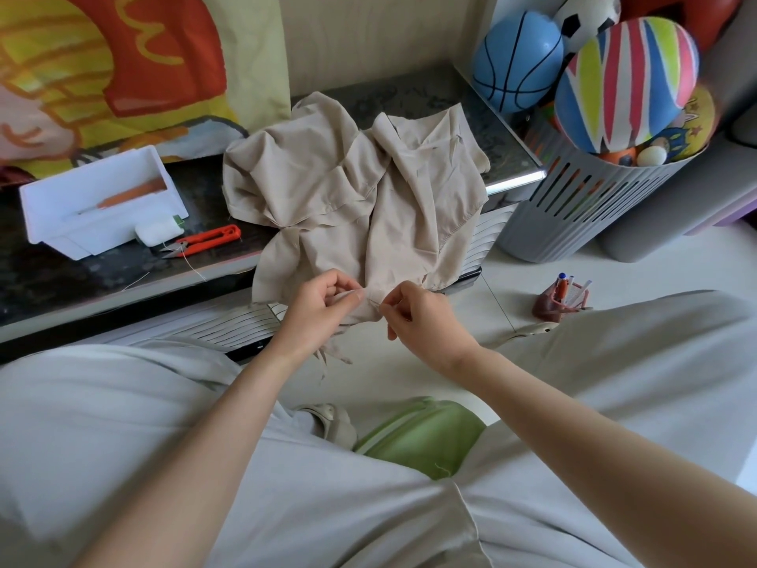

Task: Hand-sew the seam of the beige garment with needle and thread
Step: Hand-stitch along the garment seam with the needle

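1. The beige garment (pixel 352 186) is heaped on the dark worktop (pixel 102 276). Its lower edge hangs off the front, and that's the bit you're working on, up in the air between your hands.
2. Your left hand (pixel 323 299) has its thumb and fingers pinched on a fold of that edge. The right hand (pixel 418 313) has its fingers pinched narrow right beside it, on what I take to be the needle (pixel 377 304). It's barely a sliver, so I can't swear to it.
3. For this stitch, I'd keep the left pinch close to the entry point so the cloth stays taut. Take a small bite through both layers.
4. Pull the thread through gently, or this light fabric will likely pucker.
5. The orange snips (pixel 205 239) and white spool (pixel 155 233) sit by the white tray (pixel 102 198), within reach on your left for tying off.
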